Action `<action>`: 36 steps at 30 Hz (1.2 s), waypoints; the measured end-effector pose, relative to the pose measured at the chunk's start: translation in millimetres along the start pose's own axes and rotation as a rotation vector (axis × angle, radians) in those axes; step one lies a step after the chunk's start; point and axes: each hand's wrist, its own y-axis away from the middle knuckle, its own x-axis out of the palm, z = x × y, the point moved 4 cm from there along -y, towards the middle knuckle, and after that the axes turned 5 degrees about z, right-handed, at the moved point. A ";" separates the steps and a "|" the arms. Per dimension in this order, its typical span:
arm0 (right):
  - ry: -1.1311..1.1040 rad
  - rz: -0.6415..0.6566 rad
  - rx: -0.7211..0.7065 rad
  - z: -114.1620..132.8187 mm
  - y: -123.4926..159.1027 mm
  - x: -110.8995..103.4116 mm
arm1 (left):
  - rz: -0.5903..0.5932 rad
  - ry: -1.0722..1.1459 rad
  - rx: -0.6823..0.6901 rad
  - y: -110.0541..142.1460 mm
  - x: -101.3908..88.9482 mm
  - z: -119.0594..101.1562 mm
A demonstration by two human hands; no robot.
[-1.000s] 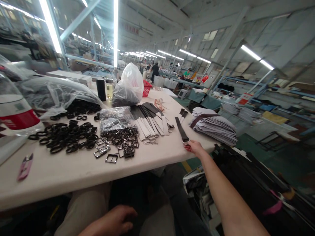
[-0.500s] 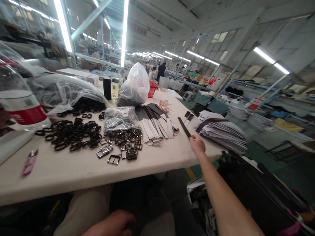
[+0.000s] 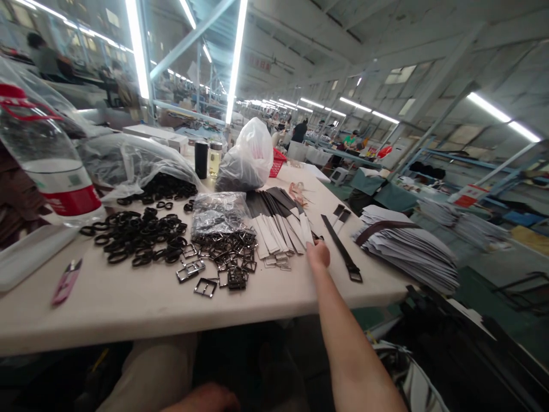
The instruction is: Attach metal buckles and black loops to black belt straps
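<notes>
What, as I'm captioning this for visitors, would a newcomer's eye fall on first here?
Probably the heap of black loops on the left half of the table, with dark metal buckles piled to its right. Then the right hand, at the right edge of the fanned black-and-white strips. The red-capped bottle stands out at far left.

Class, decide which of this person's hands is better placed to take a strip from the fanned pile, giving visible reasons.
Probably the right hand: it is at the right edge of the fanned strips. The left hand is low at the picture's bottom edge, away from the table top.
</notes>
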 end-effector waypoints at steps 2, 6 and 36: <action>-0.116 0.007 0.000 3.4 3.9 -3.0 | 0.006 -0.012 -0.008 -2.0 0.1 2.4; -0.298 -0.016 -0.044 0.3 35.3 -9.2 | 0.035 -0.060 -0.019 -6.5 0.6 6.6; 0.319 -0.275 -0.551 -24.5 136.9 -38.3 | 0.059 -0.120 -0.013 -11.6 10.1 35.6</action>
